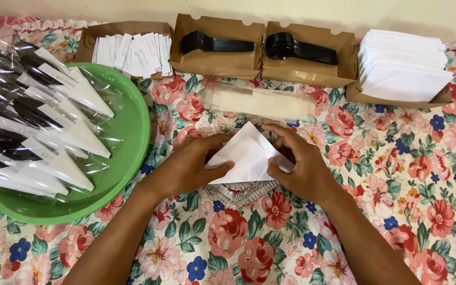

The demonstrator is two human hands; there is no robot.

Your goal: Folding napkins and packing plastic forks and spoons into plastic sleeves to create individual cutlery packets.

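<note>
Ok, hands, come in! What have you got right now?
Left hand and right hand both pinching a white paper napkin, folded to a point. Clear sleeves lie just beyond. Nothing between the hands and it.

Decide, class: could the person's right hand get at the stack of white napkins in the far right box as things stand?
Probably yes. The right hand is busy folding a white napkin, but only open flowered cloth lies between it and the napkin stack, whose box is open on top.

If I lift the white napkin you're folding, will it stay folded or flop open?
Probably floppy: the white napkin looks like thin paper, held down by the left hand and right hand. Likely very light, so it may slide on the flowered cloth. Its creases could spring open.
</note>
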